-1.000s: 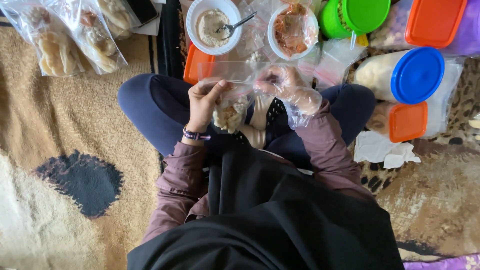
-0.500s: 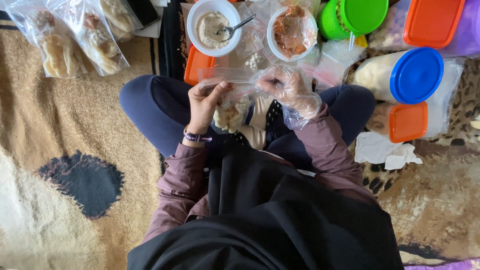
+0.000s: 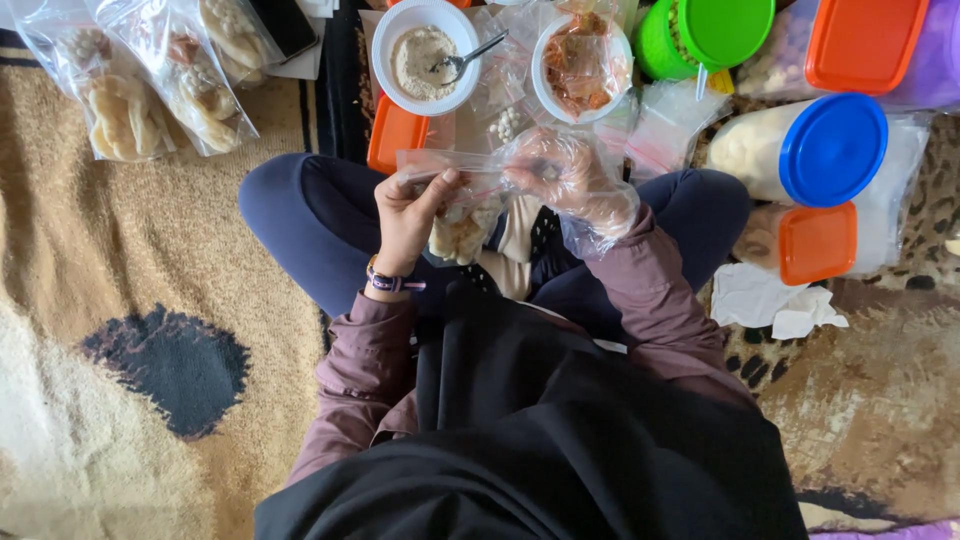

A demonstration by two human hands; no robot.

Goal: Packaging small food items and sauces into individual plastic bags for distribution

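I sit cross-legged on a patterned carpet. My left hand point(image 3: 408, 212), bare with a watch at the wrist, grips the top edge of a clear zip bag point(image 3: 462, 208) holding pale fried pieces. My right hand point(image 3: 566, 176), in a thin clear plastic glove, pinches the other end of the bag's top edge. The bag hangs over my lap between both hands.
A white bowl of beige powder with a spoon point(image 3: 425, 55) and a white bowl of orange-red food point(image 3: 582, 65) stand ahead. Filled bags point(image 3: 165, 85) lie at far left. Containers with green point(image 3: 722, 28), blue point(image 3: 832, 148) and orange point(image 3: 818, 243) lids crowd the right; crumpled tissue point(image 3: 770, 300) lies nearby.
Both hands stay on the bag's top edge; the bag has shifted only slightly. Nothing else has moved.
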